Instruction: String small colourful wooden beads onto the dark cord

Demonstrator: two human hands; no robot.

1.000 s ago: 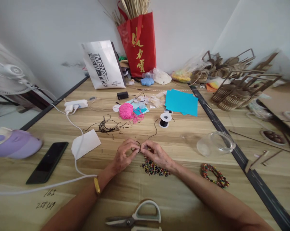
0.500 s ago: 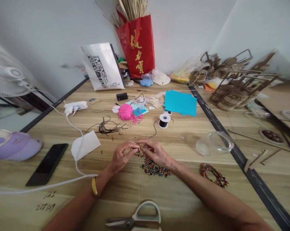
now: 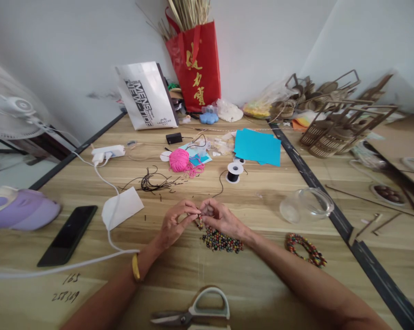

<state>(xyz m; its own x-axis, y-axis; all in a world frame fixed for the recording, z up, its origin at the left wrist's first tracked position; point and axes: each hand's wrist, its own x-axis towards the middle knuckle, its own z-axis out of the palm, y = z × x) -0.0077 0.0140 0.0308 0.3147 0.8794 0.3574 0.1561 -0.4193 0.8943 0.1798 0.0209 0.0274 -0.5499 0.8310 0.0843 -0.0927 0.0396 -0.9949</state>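
Observation:
Both my hands meet above the middle of the table, fingertips nearly touching. My left hand (image 3: 176, 222), with a yellow bangle (image 3: 135, 267) at the wrist, pinches a short strand of coloured beads (image 3: 199, 222) that hangs between the hands. The thumb and fingers of my right hand (image 3: 222, 217) are pinched at the upper end of that strand; the exact point of grip is partly hidden. Just below my right hand lies a pile of loose multicoloured beads (image 3: 220, 240). Finished-looking beaded loops (image 3: 306, 250) rest to the right of my right forearm.
Scissors (image 3: 196, 307) lie at the near edge. Beyond my hands are a black cord spool (image 3: 233, 173), cut black cords (image 3: 154, 180) and pink yarn (image 3: 179, 160). A glass jar (image 3: 306, 206) lies on the right. To the left are a phone (image 3: 68, 235) and a white cable (image 3: 73, 266).
My right hand's fingers have curled in and its index finger has drawn back from the left hand. The bead strand now hangs more visibly between the hands.

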